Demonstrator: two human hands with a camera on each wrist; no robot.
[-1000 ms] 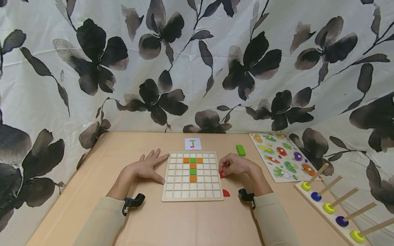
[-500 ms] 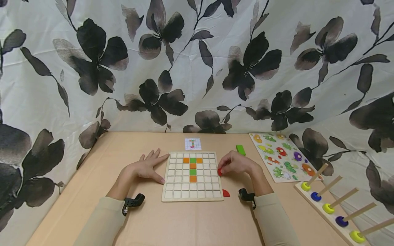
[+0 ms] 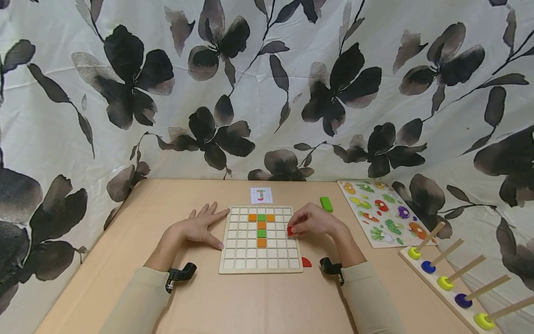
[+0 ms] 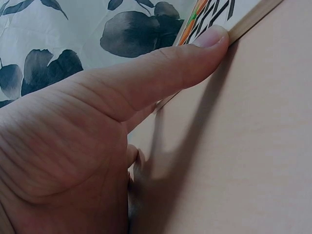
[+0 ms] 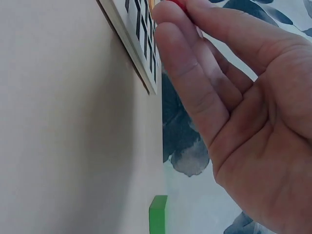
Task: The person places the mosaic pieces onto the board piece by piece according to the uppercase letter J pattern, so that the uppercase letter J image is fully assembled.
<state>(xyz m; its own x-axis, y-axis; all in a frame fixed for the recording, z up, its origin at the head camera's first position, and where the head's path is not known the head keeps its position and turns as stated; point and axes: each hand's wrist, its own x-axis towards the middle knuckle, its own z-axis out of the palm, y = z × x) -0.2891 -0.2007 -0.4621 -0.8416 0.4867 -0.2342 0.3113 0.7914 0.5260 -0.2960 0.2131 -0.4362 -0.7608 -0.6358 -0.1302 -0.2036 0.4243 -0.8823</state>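
Note:
My right hand point(image 3: 314, 220) pinches a small red piece point(image 3: 289, 231) between thumb and fingertips, over the right edge of the white grid board point(image 3: 242, 264). Only a sliver of that red piece point(image 5: 176, 3) shows in the right wrist view. Orange and green squares on the board form a T, including a green square point(image 3: 261, 234) in its stem. My left hand point(image 3: 193, 229) lies with fingers spread, thumb and index fingertip at the board's left edge. The left wrist view shows the thumb point(image 4: 161, 73) against the board's side. A red quarter-round piece point(image 3: 306, 262) lies by the board's lower right corner.
A small pattern card point(image 3: 261, 195) lies behind the board. To the right are a green block point(image 3: 326, 204), a vegetable picture board point(image 3: 367, 234) and a wooden peg rack point(image 3: 434, 283) with yellow and blue rings. Floral cloth point(image 3: 267, 93) hangs behind the table.
My right hand has lifted the red piece and moved left with it, from beside the board to over its right edge. The left hand has stayed in place.

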